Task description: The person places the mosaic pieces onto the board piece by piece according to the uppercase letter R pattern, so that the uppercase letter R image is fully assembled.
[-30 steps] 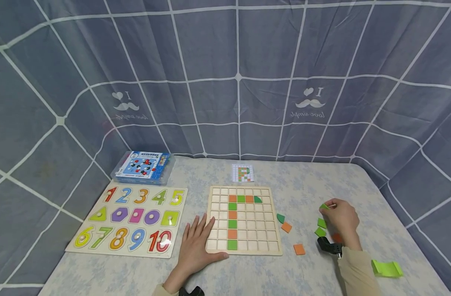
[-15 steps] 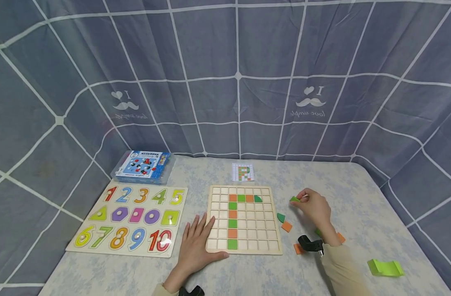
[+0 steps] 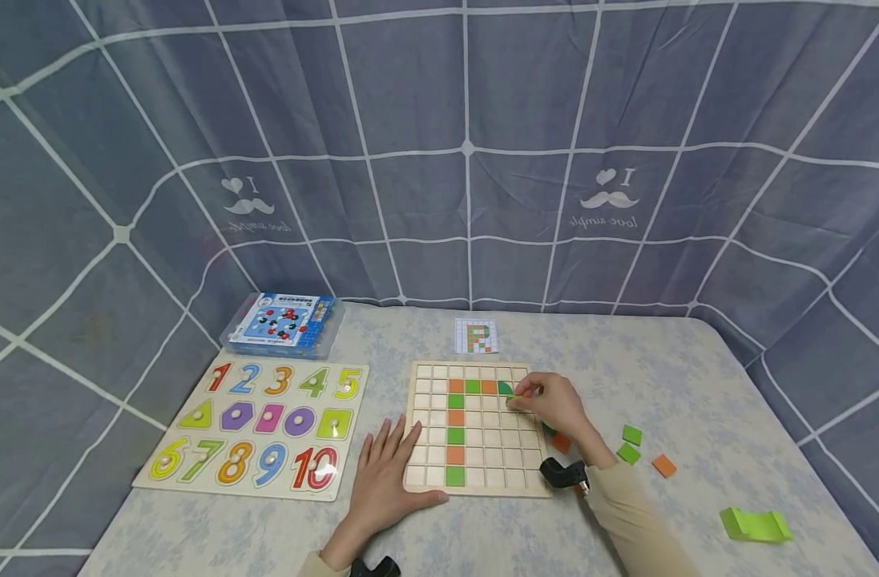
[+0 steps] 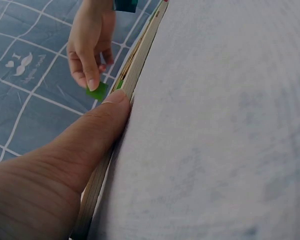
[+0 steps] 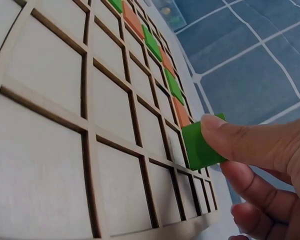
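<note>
My right hand is over the upper right of the wooden grid board. Between thumb and forefinger it pinches a green square tile, held close over the cells. Just beside these fingers lies a dark green quarter-round tile, set at the end of the top row. That row and a column of alternating orange and green squares lie in the grid. My left hand rests spread at the board's lower left corner, its thumb against the front edge.
Green squares and an orange square lie at right; another orange tile is partly under my right wrist. A light green curved piece sits front right. Behind the board is a pattern card; at left, a number puzzle and box.
My right hand has carried the green square tile left from the loose tiles to the board's upper right. My left hand has stayed in place.
</note>
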`<state>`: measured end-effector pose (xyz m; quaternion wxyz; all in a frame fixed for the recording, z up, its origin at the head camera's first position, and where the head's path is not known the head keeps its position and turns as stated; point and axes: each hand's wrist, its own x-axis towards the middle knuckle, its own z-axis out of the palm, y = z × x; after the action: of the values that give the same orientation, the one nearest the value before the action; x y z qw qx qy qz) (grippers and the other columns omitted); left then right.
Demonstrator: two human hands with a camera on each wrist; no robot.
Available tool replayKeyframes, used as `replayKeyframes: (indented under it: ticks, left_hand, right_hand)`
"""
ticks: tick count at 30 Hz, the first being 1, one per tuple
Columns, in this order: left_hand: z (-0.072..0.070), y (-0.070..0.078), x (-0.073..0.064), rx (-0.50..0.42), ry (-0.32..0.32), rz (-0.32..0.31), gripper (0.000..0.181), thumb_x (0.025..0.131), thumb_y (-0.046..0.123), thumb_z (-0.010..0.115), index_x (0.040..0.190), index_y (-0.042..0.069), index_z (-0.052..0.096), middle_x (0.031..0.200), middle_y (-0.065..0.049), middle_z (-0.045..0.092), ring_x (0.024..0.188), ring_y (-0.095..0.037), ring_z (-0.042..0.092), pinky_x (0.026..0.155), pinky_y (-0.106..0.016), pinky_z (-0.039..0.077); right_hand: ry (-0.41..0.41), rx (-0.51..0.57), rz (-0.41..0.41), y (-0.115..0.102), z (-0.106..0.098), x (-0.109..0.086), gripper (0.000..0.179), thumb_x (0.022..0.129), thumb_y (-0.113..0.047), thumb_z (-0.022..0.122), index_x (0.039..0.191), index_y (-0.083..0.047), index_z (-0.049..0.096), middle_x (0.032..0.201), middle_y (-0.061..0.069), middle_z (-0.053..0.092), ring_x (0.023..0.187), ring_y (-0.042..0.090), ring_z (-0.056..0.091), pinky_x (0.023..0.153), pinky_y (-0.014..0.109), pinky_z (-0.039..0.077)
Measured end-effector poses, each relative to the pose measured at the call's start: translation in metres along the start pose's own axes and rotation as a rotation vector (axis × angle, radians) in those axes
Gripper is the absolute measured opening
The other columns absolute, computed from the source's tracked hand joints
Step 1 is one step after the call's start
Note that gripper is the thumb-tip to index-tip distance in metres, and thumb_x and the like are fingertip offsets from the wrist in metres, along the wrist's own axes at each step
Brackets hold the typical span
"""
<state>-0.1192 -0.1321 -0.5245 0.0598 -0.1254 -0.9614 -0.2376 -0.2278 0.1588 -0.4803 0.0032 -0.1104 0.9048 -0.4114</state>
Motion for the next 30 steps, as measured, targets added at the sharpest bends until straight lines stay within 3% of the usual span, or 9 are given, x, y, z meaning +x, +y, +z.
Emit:
replayKeyframes:
  ticks: [8, 14, 24, 30]
  left_hand:
    - [0.0015, -0.0008, -0.0018, -0.003, 0.001, 0.002, 0.106, 0.064, 0.074, 0.067, 0.146, 0.013, 0.040, 0.151, -0.014, 0.030, 0.140, -0.036, 0.017, 0.108, -0.055, 0.011]
    - [0.0024, -0.0023, -0.0010, 0.004, 0.006, 0.004, 0.107, 0.064, 0.075, 0.066, 0.146, 0.013, 0.040, 0.151, -0.014, 0.030, 0.140, -0.036, 0.016, 0.109, -0.055, 0.010]
    - [0.0017, -0.0021, -0.0004, 0.008, 0.010, 0.011, 0.107, 0.064, 0.074, 0.067, 0.147, 0.013, 0.039, 0.151, -0.014, 0.029, 0.140, -0.036, 0.016, 0.109, -0.055, 0.010]
    - [0.0019, -0.0019, 0.0000, 0.006, 0.009, 0.010, 0.107, 0.064, 0.074, 0.067, 0.146, 0.012, 0.040, 0.151, -0.014, 0.029, 0.140, -0.036, 0.017, 0.109, -0.055, 0.010]
  right_hand:
    - [-0.074, 0.001, -0.039, 0.0039, 0.0066, 0.0059, 0.004, 0.084, -0.015, 0.074, 0.083, -0.011, 0.073, 0.070, -0.004, 0.060, 0.059, 0.015, 0.049, 0.055, 0.032, 0.041]
    - [-0.069, -0.034, -0.041, 0.0044, 0.0083, 0.0092, 0.006, 0.086, -0.012, 0.071, 0.089, -0.009, 0.075, 0.074, -0.005, 0.062, 0.060, 0.013, 0.051, 0.057, 0.031, 0.043]
    - [-0.030, -0.172, -0.027, -0.0006, 0.0106, 0.0103, 0.006, 0.084, -0.016, 0.073, 0.081, -0.012, 0.075, 0.068, -0.008, 0.060, 0.055, 0.011, 0.050, 0.052, 0.030, 0.042]
    - [-0.031, -0.186, -0.039, 0.0006, 0.0111, 0.0098, 0.005, 0.082, -0.015, 0.075, 0.078, -0.013, 0.074, 0.070, -0.007, 0.061, 0.059, 0.009, 0.053, 0.055, 0.030, 0.045]
